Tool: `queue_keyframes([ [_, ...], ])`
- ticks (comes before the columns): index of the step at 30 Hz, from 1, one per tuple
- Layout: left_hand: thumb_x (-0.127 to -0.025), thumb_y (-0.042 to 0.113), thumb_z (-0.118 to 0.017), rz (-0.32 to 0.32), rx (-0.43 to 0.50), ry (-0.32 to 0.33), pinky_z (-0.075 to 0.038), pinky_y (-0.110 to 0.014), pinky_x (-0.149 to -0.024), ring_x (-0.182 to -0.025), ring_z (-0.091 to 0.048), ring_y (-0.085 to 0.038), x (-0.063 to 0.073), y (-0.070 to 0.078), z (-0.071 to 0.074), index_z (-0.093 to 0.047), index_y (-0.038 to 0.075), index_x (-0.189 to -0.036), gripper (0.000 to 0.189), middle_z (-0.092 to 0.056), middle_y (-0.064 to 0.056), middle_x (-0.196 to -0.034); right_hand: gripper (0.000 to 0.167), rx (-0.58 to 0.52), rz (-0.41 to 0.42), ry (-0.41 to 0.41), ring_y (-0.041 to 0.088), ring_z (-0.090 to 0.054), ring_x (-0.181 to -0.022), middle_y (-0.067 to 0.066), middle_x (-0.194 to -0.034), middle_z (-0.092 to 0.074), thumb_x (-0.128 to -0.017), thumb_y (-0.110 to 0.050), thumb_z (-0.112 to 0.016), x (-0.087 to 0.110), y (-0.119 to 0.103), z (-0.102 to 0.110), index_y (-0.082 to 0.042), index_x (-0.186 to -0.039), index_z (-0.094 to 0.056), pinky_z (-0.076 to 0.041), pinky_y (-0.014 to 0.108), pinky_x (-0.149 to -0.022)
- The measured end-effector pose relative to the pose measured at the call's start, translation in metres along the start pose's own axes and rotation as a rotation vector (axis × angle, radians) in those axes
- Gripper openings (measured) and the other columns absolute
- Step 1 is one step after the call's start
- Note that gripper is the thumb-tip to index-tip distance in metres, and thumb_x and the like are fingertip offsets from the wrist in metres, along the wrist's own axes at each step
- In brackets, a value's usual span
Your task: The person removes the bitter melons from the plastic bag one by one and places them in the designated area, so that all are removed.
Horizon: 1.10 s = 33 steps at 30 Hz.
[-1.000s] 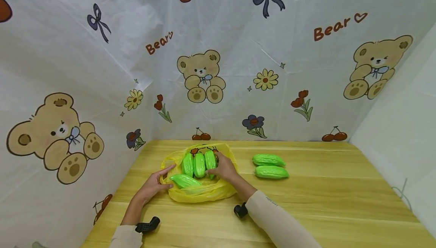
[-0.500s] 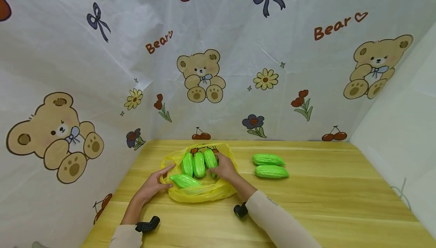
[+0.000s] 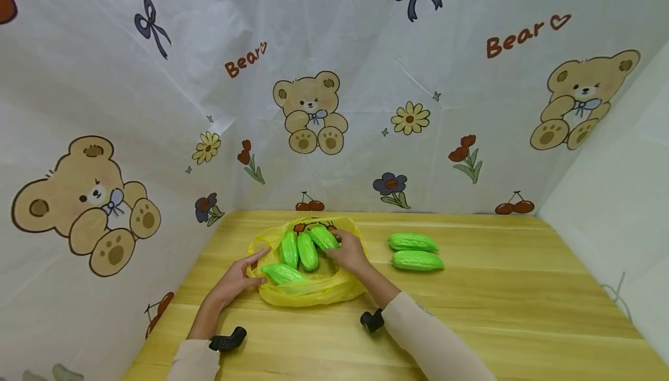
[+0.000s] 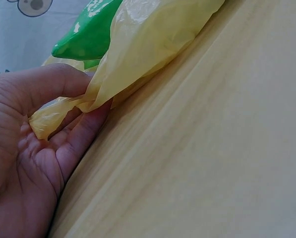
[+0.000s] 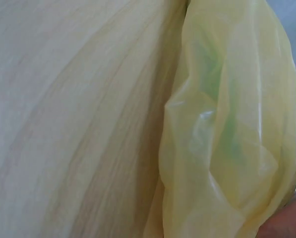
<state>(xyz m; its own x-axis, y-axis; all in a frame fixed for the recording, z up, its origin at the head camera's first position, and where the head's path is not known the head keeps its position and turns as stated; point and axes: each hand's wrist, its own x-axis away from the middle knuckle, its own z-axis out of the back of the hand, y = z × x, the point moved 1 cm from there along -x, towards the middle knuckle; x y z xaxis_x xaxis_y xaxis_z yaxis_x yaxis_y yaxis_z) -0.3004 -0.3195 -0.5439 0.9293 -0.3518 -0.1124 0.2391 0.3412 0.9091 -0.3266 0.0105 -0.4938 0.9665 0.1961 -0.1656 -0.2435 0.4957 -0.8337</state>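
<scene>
Four green gourds (image 3: 307, 252) in yellow bag (image 3: 324, 295), two more gourds (image 3: 417, 261) on table (image 3: 496, 305) to its right. Right hand (image 3: 349, 251) grips rightmost bagged gourd (image 3: 323, 237), fingers curled; left hand (image 3: 233, 282) pinches bag's left rim between thumb and fingers.

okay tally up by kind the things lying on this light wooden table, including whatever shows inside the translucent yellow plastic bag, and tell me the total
Translucent yellow plastic bag: 1
Glossy green ridged gourds: 6 visible (4 in the bag, 2 outside it)
Total: 7
</scene>
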Motion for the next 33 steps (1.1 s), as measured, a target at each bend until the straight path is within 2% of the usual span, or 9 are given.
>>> queue_keyframes([
  [6,-0.087,0.008,-0.079,-0.009,-0.014,0.004,-0.033,-0.023,-0.097,-0.121,-0.036,-0.034,-0.001,0.002,-0.002,-0.045,0.009,-0.154,0.076,-0.038,-0.013,-0.16,0.05,-0.025,0.012,0.002,0.032,-0.065,-0.106,0.02,-0.124,-0.066,-0.09,-0.006,-0.074,0.004,-0.004,0.012,0.005,-0.137,-0.059,-0.056,0.041,-0.08],
  [9,-0.086,0.007,-0.079,-0.006,-0.011,0.006,-0.033,-0.023,-0.097,-0.118,-0.036,-0.031,-0.002,0.002,-0.002,-0.045,0.011,-0.154,0.076,-0.039,-0.013,-0.159,0.05,-0.066,0.01,0.001,0.033,-0.064,-0.108,0.019,-0.128,-0.065,-0.091,-0.006,-0.074,0.007,-0.008,0.019,0.004,-0.137,-0.06,-0.056,0.042,-0.083],
  [14,-0.086,0.007,-0.08,-0.002,-0.011,0.013,-0.034,-0.024,-0.094,-0.112,-0.036,-0.027,-0.002,0.002,0.0,-0.046,0.012,-0.154,0.076,-0.042,-0.013,-0.156,0.045,-0.082,0.054,0.014,0.034,-0.063,-0.11,0.017,-0.127,-0.067,-0.09,-0.003,-0.075,0.013,-0.016,0.029,0.0,-0.134,-0.065,-0.055,0.043,-0.085],
  [19,-0.085,0.008,-0.081,0.0,-0.008,0.01,-0.034,-0.026,-0.092,-0.109,-0.035,-0.026,-0.001,0.002,-0.001,-0.045,0.01,-0.154,0.078,-0.049,-0.016,-0.145,0.041,-0.067,0.106,0.036,0.035,-0.063,-0.112,0.015,-0.126,-0.068,-0.091,-0.005,-0.075,0.02,-0.02,0.037,-0.004,-0.132,-0.067,-0.054,0.044,-0.087],
  [23,-0.085,0.009,-0.081,0.002,-0.022,0.014,-0.034,-0.026,-0.091,-0.107,-0.037,-0.024,-0.001,0.002,-0.002,-0.046,0.011,-0.154,0.077,-0.05,-0.015,-0.143,0.043,-0.07,0.1,0.036,0.033,-0.063,-0.114,0.012,-0.129,-0.067,-0.092,-0.007,-0.075,0.029,-0.023,0.046,-0.009,-0.134,-0.067,-0.054,0.044,-0.089],
  [27,-0.086,0.008,-0.08,0.009,-0.027,0.015,-0.034,-0.027,-0.089,-0.106,-0.037,-0.023,-0.001,0.002,-0.002,-0.045,0.01,-0.154,0.077,-0.051,-0.016,-0.136,0.044,-0.077,0.103,0.031,0.033,-0.063,-0.115,0.011,-0.132,-0.066,-0.092,-0.007,-0.075,0.038,-0.026,0.056,-0.008,-0.135,-0.066,-0.055,0.044,-0.089],
  [33,-0.086,0.008,-0.08,0.01,-0.034,0.02,-0.033,-0.028,-0.091,-0.109,-0.036,-0.026,-0.001,0.001,-0.001,-0.045,0.009,-0.154,0.077,-0.049,-0.018,-0.144,0.045,-0.082,0.126,0.025,0.033,-0.064,-0.113,0.014,-0.136,-0.063,-0.091,-0.005,-0.074,0.052,-0.031,0.073,-0.007,-0.136,-0.066,-0.056,0.042,-0.087],
])
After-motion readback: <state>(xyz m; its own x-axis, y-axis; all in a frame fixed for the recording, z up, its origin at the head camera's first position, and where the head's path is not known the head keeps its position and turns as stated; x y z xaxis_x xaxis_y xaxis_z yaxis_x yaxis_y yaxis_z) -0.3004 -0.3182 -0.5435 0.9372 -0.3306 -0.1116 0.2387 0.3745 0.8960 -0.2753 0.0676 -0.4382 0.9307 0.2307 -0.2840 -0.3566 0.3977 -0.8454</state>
